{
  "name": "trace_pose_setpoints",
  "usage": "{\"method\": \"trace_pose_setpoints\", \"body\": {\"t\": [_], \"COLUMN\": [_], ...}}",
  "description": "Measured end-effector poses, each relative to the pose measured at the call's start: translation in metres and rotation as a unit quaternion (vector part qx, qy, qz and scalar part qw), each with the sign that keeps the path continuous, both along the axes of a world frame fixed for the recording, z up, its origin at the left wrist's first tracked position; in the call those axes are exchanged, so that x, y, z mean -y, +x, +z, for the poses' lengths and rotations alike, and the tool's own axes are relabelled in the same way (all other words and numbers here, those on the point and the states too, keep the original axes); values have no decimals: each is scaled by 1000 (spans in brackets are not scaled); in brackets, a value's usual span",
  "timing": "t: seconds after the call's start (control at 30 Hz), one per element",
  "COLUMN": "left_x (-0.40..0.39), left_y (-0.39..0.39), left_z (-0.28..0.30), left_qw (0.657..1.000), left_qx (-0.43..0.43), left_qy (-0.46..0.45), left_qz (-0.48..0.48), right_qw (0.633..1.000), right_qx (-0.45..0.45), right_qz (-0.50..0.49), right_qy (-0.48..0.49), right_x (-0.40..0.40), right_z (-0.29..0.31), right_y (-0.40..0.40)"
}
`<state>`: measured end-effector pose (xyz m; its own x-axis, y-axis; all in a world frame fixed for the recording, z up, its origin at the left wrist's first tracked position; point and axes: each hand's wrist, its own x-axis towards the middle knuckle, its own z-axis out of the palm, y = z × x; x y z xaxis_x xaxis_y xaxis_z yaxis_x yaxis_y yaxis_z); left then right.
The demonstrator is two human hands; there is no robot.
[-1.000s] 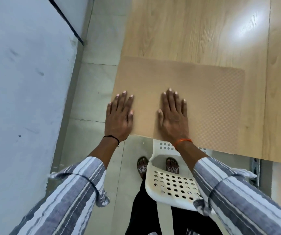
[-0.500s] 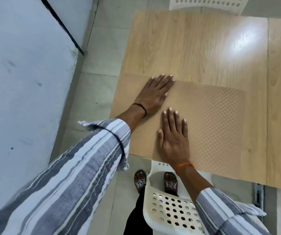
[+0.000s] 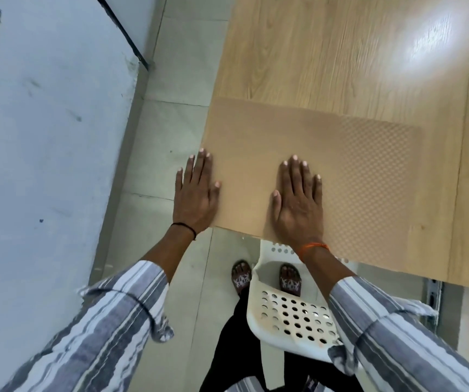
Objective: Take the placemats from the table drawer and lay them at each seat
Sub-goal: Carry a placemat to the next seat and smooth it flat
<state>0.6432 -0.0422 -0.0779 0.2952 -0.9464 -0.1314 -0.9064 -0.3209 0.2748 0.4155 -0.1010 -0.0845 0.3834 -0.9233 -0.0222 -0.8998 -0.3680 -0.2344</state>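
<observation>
We see one placemat (image 3: 341, 176) flat at the counter (image 3: 341, 60) corner by the white chair (image 3: 292, 315) — left hand (image 3: 195, 193) and right hand (image 3: 298, 205) press it, fingers straight, gripping nothing. Other seats lie mostly outside our view — we cannot judge them.

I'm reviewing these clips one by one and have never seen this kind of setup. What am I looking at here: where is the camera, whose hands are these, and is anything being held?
There is no machine here. The camera sits on a person's head and looks down, so you see their own arms in striped sleeves. The left hand and right hand both lie flat, fingers straight, on a tan placemat. Nothing is in a grip; the hands only press on the mat. The left hand lies at the mat's left edge, partly past it. The mat lies at the near left corner of a wooden table. Below the table edge is a white chair with round holes, and the person's feet on the tiled floor.
</observation>
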Motion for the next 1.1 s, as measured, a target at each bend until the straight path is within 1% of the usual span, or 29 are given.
{"method": "trace_pose_setpoints", "body": {"t": [0.13,0.23,0.33,0.4,0.47,0.53,0.6,0.7,0.87,1.0,1.1], "left_x": [-44,-59,-58,-47,-34,-19,-1,27,56,63,67], "left_y": [-2,-3,-6,-15,-27,-43,-62,-103,-189,-259,-308], "left_z": [2,6,22,39,60,85,107,134,162,175,179], "left_qw": [1000,999,999,995,986,973,961,950,924,908,894], "left_qx": [8,30,23,-11,-76,-158,-216,-248,-312,-330,-356], "left_qy": [2,5,-38,-91,-147,-165,-173,-183,-138,-96,-59], "left_qz": [-14,-24,12,31,25,21,14,-55,-173,-240,-266], "right_qw": [1000,1000,1000,999,999,999,996,988,960,932,918], "right_qx": [3,5,4,0,12,39,67,75,113,122,123], "right_qz": [-4,-2,-3,0,-5,-28,-60,-129,-249,-338,-377], "right_qy": [0,5,28,47,44,18,-4,-29,-53,-47,-29], "right_x": [0,0,3,8,11,10,7,1,-12,-20,-27], "right_z": [0,4,16,30,52,75,95,121,164,178,180], "right_y": [0,0,0,-2,-5,-14,-28,-64,-148,-222,-272]}}
